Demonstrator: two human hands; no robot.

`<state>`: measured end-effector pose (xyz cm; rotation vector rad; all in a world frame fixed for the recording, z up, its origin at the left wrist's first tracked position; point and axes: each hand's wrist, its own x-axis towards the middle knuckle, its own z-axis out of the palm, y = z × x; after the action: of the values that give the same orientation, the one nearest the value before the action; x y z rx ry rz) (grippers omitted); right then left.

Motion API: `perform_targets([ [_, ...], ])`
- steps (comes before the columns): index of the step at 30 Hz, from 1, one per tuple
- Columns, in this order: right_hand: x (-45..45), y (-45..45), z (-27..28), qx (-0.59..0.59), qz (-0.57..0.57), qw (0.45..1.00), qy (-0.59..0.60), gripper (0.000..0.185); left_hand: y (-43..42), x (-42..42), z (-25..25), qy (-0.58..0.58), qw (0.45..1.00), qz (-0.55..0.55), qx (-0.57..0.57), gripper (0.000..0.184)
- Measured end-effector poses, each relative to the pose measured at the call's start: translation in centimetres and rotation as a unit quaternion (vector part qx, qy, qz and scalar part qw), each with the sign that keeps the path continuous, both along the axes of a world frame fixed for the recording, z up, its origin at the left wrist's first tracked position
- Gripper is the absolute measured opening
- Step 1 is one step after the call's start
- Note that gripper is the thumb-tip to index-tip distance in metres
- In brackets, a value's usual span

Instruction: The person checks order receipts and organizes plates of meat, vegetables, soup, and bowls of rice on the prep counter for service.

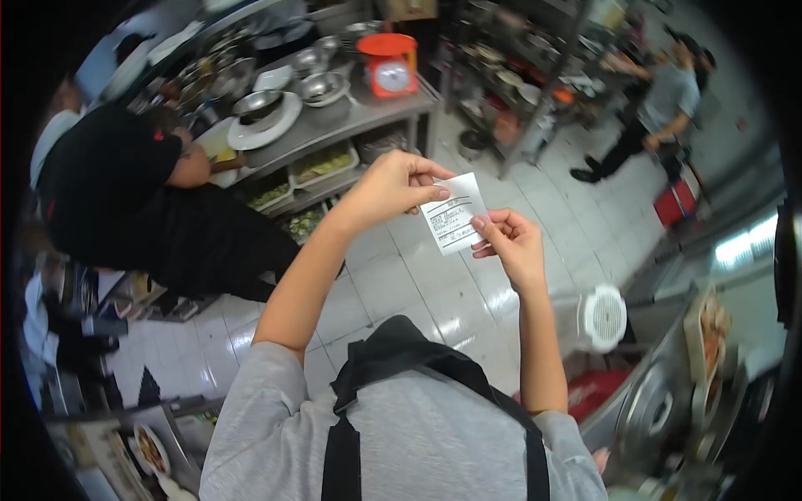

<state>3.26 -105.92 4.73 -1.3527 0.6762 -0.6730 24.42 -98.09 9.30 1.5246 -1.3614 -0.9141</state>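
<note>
A small white printed slip of paper [452, 219] is held up in front of me over the tiled floor. My left hand [399, 190] pinches its upper left edge between thumb and fingers. Lower down, my right hand [511, 242] grips the slip's right edge, with the thumb on the printed face. Dark lines of text run across the paper, too small to read surely.
A steel counter [363, 114] at upper left bears metal bowls [257, 104], a white plate [284, 123] and an orange scale [391, 71]. A person in black [109, 179] stands beside it. Another person [668, 100] is at upper right near a red container [675, 203].
</note>
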Motion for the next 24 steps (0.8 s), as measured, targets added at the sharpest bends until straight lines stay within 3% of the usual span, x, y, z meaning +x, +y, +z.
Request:
perform_targets([
  [3,5.4,-4.5,0.0,-0.023,0.026,0.999,-0.019,0.019,0.9,3.6,0.0,-0.063,0.975,0.168,-0.131,0.034],
  [5,9.6,-7.8,0.5,-0.02,0.026,0.999,-0.043,0.019,2.2,7.4,-1.5,-0.049,0.959,0.222,-0.17,0.033],
  [8,16.7,-12.2,2.6,-0.03,0.062,0.991,-0.117,0.019,3.7,10.3,-4.2,0.03,0.931,0.339,-0.133,0.028],
  [10,22.4,-14.5,5.3,-0.058,0.09,0.983,-0.15,0.019,4.3,11.5,-7.3,0.08,0.931,0.345,-0.092,0.028],
  [13,32.0,-17.9,11.7,-0.121,0.109,0.965,-0.205,0.021,4.2,10.8,-11.6,0.027,0.943,0.328,-0.05,0.028],
  [15,38.3,-21.9,16.8,-0.125,0.084,0.955,-0.256,0.021,4.0,10.0,-12.6,0.023,0.94,0.331,0.077,0.03],
  [16,41.6,-24.7,19.5,-0.118,0.077,0.949,-0.281,0.035,3.7,10.2,-14.6,-0.001,0.93,0.364,0.055,0.028],
  [18,48.4,-32.2,24.6,-0.125,0.086,0.946,-0.287,0.037,3.9,10.0,-16.0,0.01,0.899,0.437,0.034,0.028],
  [21,56.7,-40.9,30.1,-0.064,0.034,0.946,-0.316,0.023,4.9,9.7,-16.8,-0.023,0.833,0.551,0.039,0.027],
  [22,60.5,-45.9,31.1,-0.031,0.084,0.949,-0.303,0.023,5.6,9.1,-17.1,-0.04,0.803,0.592,0.051,0.027],
  [23,64.5,-53.0,31.5,-0.024,0.235,0.911,-0.338,0.038,6.3,8.7,-17.2,-0.034,0.787,0.608,0.097,0.027],
  [24,66.4,-55.6,31.7,-0.042,0.259,0.897,-0.355,0.036,6.9,8.5,-17.1,-0.019,0.762,0.632,0.137,0.027],
])
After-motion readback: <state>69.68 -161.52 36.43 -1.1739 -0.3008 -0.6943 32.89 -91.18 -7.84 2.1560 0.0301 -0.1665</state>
